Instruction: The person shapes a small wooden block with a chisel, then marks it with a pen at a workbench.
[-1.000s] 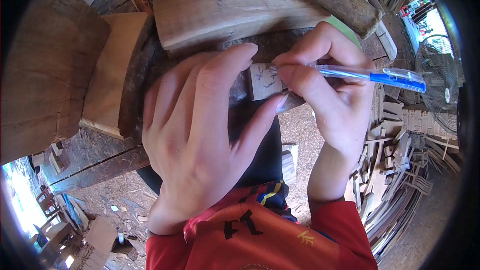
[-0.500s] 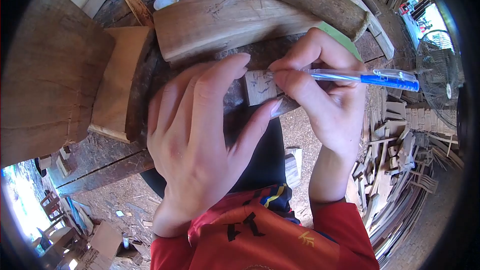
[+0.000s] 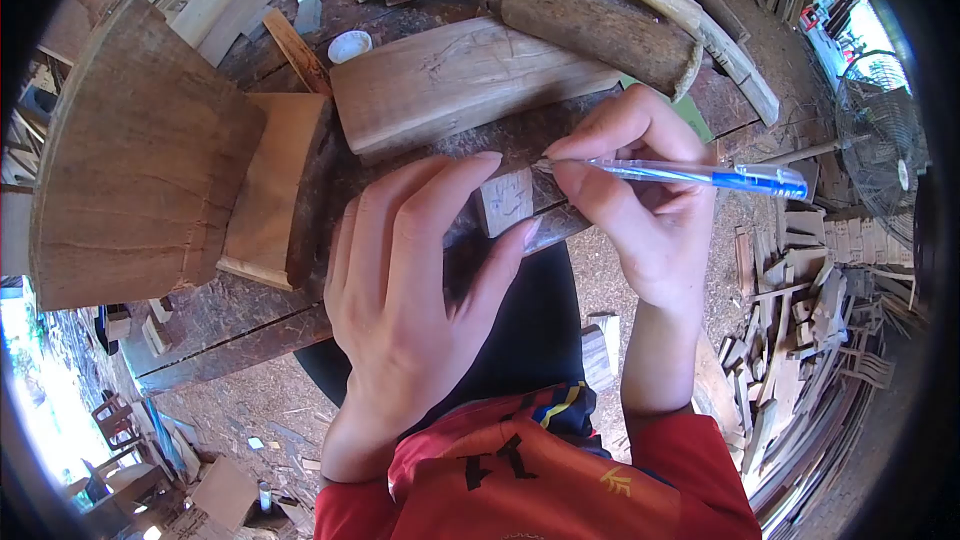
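Observation:
A small pale wooden block (image 3: 505, 203) with blue pen marks on its top lies near the table's front edge. My left hand (image 3: 410, 270) arches over the table, its index finger and thumb gripping the block at opposite corners. The other fingers are bent beside the index finger. My right hand (image 3: 640, 180) pinches a clear pen with a blue end (image 3: 735, 178) between thumb and forefinger. The pen's writing end is right by the block's upper right corner, partly covered by my fingertips.
A long wooden beam (image 3: 460, 80) lies behind my hands, with a thick round mallet-like log (image 3: 590, 35) beyond it. A white cup (image 3: 350, 46) stands at its left. A large wooden form (image 3: 140, 160) rises at far left. Right, a fan (image 3: 880, 130) stands above scrap wood (image 3: 790, 330).
The view has shifted, showing more of the table's far side. My right hand and the pen have moved from over the block's top to its upper right edge. My left hand stays around the block.

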Demonstrator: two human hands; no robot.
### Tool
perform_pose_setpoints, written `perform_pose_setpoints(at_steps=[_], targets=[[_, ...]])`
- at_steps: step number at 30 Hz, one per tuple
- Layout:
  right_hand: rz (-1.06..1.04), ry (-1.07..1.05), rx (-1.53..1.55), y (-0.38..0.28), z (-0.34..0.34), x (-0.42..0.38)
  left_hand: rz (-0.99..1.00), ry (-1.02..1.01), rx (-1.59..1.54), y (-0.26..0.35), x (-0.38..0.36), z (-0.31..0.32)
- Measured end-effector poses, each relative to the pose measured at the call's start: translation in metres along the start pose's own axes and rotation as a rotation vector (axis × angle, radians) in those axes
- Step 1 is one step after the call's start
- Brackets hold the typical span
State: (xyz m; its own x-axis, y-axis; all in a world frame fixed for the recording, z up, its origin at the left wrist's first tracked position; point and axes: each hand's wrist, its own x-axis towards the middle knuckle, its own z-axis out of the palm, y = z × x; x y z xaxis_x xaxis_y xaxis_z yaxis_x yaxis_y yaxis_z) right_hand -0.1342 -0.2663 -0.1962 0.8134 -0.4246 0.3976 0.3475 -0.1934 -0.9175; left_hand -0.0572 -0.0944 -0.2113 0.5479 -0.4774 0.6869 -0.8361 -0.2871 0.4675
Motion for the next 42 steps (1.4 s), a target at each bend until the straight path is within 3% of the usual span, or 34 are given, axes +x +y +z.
perform_pose_setpoints(at_steps=[3,10,23,26,42], targets=[[0.016,0.082,0.052,-0.006,0.008,-0.001,-0.033,-0.101,0.037,0.003,0.003,-0.006],[0.163,-0.004,-0.098,-0.015,0.007,-0.001,-0.116,-0.062,-0.035,0.006,0.0,-0.002],[0.08,0.012,-0.178,-0.006,0.021,0.002,-0.061,-0.042,-0.02,0.001,-0.002,-0.003],[0.205,-0.053,-0.21,-0.015,0.018,0.001,-0.067,-0.046,-0.028,0.001,-0.002,-0.003],[0.164,-0.078,-0.191,-0.011,0.015,0.002,-0.058,-0.04,-0.021,0.0,-0.003,-0.002]])
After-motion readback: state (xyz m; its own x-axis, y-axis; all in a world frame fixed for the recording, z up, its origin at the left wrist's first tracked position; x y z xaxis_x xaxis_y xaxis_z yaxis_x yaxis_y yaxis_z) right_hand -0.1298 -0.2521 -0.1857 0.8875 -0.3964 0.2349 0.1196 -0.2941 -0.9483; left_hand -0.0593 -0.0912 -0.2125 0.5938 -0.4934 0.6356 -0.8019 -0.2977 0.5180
